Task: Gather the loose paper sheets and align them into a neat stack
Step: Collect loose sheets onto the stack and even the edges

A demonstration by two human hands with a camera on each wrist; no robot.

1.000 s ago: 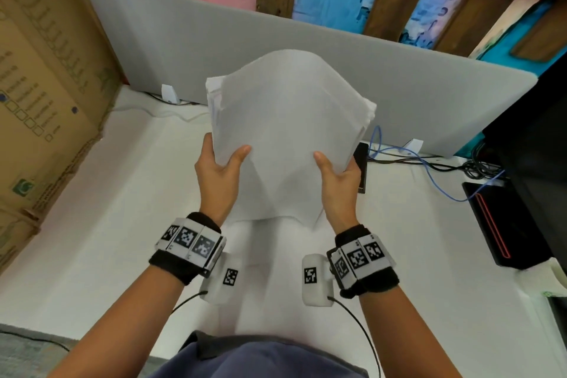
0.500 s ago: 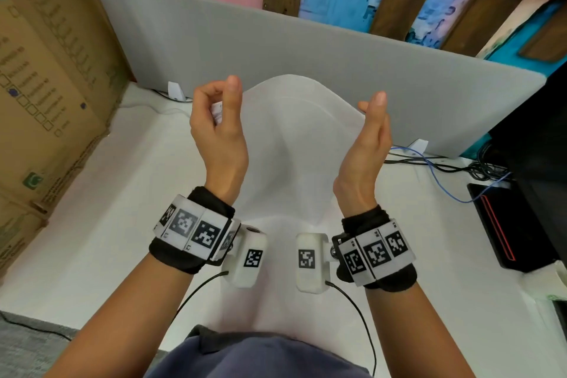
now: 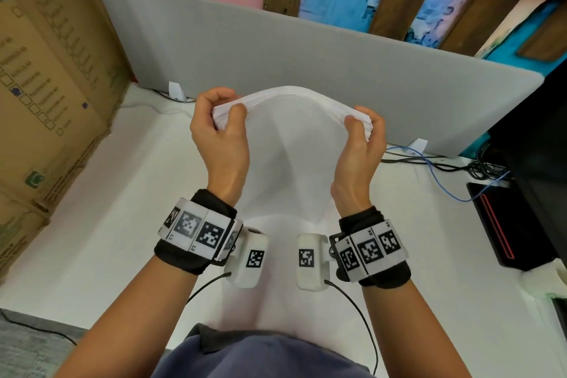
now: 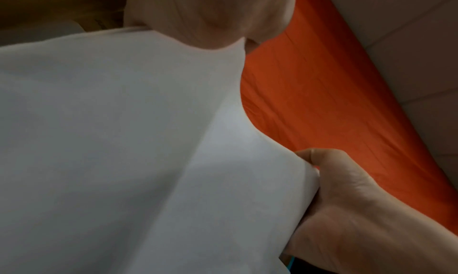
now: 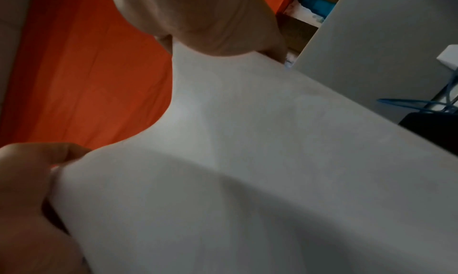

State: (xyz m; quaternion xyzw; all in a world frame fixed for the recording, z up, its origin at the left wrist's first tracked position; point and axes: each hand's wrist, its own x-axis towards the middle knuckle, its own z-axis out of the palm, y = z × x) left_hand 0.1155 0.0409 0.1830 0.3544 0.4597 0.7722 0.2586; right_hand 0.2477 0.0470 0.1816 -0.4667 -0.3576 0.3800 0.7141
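Note:
A stack of white paper sheets (image 3: pixel 291 144) stands upright over the white desk (image 3: pixel 92 239), its top edge bowed upward. My left hand (image 3: pixel 219 129) pinches the top left corner, thumb toward me and fingers curled behind. At the top right corner my right hand (image 3: pixel 362 138) pinches the sheets the same way. The stack's lower edge is at desk level between my wrists. In the left wrist view the paper (image 4: pixel 124 150) fills the frame, with the right hand (image 4: pixel 347 209) at its far corner. In the right wrist view the paper (image 5: pixel 247 180) is seen likewise, the left hand (image 5: pixel 27 190) at its other corner.
A grey divider panel (image 3: pixel 306 49) runs along the desk's back. Cardboard boxes (image 3: pixel 46 86) stand at the left. Blue and black cables (image 3: pixel 445 169) and a black device with a red stripe (image 3: pixel 500 224) lie at the right, beside a dark monitor (image 3: pixel 540 163).
My hands moved from the sheets' lower sides up to the top corners. Half a second ago they flanked the stack with straight fingers; now both pinch the top edge, which bows upward.

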